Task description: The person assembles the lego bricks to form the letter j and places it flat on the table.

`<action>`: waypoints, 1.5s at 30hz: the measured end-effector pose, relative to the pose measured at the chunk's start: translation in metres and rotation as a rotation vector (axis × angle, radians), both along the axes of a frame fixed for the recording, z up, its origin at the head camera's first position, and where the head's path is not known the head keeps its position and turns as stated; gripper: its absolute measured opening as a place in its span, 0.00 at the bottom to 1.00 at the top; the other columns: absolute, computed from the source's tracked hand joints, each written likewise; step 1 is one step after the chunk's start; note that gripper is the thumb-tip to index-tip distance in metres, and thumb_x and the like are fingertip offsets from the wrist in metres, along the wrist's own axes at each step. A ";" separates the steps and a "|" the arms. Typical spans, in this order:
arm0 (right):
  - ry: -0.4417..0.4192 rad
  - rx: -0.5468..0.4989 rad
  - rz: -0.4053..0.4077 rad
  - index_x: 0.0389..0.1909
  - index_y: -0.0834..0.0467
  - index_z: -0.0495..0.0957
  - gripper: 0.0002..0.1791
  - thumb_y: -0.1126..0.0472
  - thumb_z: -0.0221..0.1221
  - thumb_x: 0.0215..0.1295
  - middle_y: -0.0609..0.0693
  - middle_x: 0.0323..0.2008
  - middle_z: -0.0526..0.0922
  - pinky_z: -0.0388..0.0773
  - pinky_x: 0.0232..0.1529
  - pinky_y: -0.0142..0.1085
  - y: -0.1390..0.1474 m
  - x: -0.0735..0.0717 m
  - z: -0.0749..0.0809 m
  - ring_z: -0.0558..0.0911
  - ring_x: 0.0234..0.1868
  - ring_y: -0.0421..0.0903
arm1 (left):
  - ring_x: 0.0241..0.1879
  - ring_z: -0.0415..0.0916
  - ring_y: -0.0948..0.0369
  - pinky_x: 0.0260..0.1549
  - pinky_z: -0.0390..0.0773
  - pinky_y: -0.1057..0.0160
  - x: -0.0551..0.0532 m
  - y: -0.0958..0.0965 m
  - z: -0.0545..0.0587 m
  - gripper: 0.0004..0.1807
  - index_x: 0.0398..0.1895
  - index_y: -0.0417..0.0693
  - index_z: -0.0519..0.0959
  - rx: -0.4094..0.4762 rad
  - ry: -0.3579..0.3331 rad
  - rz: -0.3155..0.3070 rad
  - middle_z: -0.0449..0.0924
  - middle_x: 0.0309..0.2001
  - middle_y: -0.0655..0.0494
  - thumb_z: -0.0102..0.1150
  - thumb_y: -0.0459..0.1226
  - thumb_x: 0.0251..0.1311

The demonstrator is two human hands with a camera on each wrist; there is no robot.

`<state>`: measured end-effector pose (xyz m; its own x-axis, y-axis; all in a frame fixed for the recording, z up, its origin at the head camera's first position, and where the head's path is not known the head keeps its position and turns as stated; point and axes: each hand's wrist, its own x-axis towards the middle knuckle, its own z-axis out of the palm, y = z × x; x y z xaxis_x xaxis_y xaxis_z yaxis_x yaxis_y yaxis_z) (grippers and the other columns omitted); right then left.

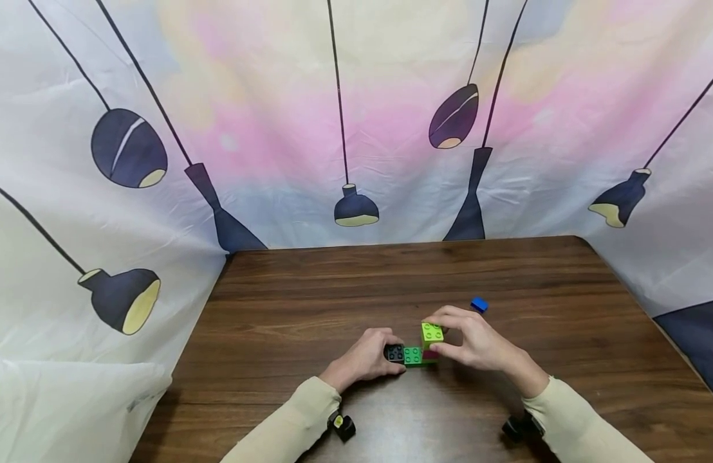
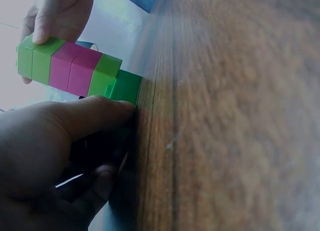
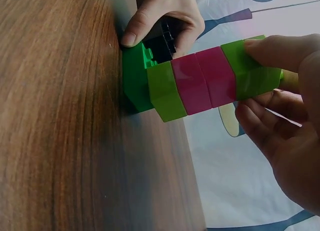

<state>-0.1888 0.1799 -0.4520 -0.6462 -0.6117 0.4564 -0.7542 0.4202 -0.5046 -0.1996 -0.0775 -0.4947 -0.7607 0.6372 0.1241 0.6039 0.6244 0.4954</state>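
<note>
A tower of toy building bricks stands on one end of a dark green brick (image 1: pixel 412 355). From below it runs lime brick (image 3: pixel 167 91), two magenta bricks (image 3: pixel 202 81), then lime bricks (image 1: pixel 432 333) on top. My right hand (image 1: pixel 478 341) pinches the lime top between thumb and fingers. Left of the tower, a black brick (image 1: pixel 395 352) with studs up sits by the green one. My left hand (image 1: pixel 368 355) grips it from the left, thumb at the near side and fingers at the far side. In the left wrist view, that thumb (image 2: pixel 100 113) reaches the green brick and hides much of the black one.
A small blue brick (image 1: pixel 480 304) lies farther back on the brown wooden table (image 1: pixel 310 289), beyond my right hand. Behind the table's back edge hangs a cloth (image 1: pixel 275 128) printed with lamps. Dark wrist devices (image 1: pixel 342 426) sit below both cuffs.
</note>
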 end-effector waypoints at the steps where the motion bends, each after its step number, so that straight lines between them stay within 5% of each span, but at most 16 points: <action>1: 0.007 0.000 0.000 0.53 0.56 0.80 0.22 0.58 0.69 0.58 0.41 0.47 0.79 0.80 0.42 0.38 0.000 0.000 0.000 0.79 0.45 0.35 | 0.28 0.68 0.73 0.29 0.70 0.79 0.000 0.000 0.000 0.17 0.41 0.50 0.86 -0.002 0.001 0.001 0.76 0.30 0.65 0.76 0.43 0.45; 22: -0.062 -0.020 -0.027 0.64 0.50 0.73 0.29 0.56 0.67 0.60 0.42 0.50 0.78 0.80 0.40 0.39 0.000 -0.010 0.000 0.78 0.44 0.35 | 0.30 0.66 0.70 0.30 0.69 0.76 0.001 0.002 0.010 0.17 0.39 0.51 0.85 -0.054 -0.056 0.045 0.70 0.31 0.65 0.75 0.46 0.46; 28: -0.063 -0.066 -0.013 0.60 0.54 0.73 0.27 0.59 0.68 0.59 0.44 0.51 0.79 0.80 0.43 0.35 -0.002 -0.015 -0.003 0.80 0.44 0.36 | 0.31 0.67 0.70 0.31 0.69 0.75 0.000 0.001 0.009 0.20 0.44 0.51 0.85 -0.053 -0.055 0.041 0.72 0.32 0.65 0.74 0.46 0.47; 38: -0.109 -0.123 -0.019 0.55 0.56 0.76 0.22 0.61 0.68 0.59 0.44 0.47 0.80 0.81 0.41 0.35 -0.004 -0.021 -0.003 0.81 0.40 0.38 | 0.48 0.78 0.63 0.48 0.76 0.65 0.000 -0.002 0.007 0.28 0.52 0.49 0.73 0.026 -0.070 0.036 0.82 0.48 0.56 0.74 0.45 0.49; 45: -0.055 -0.169 -0.015 0.53 0.57 0.78 0.22 0.65 0.69 0.56 0.51 0.50 0.79 0.82 0.40 0.35 -0.006 -0.025 -0.005 0.82 0.40 0.40 | 0.40 0.77 0.65 0.39 0.75 0.69 -0.001 -0.005 0.008 0.25 0.49 0.50 0.73 0.050 -0.035 0.005 0.81 0.41 0.56 0.74 0.43 0.50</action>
<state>-0.2142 0.1740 -0.4566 -0.6816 -0.5194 0.5154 -0.7176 0.3368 -0.6096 -0.2001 -0.0824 -0.4870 -0.7680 0.6272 0.1295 0.5830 0.6010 0.5468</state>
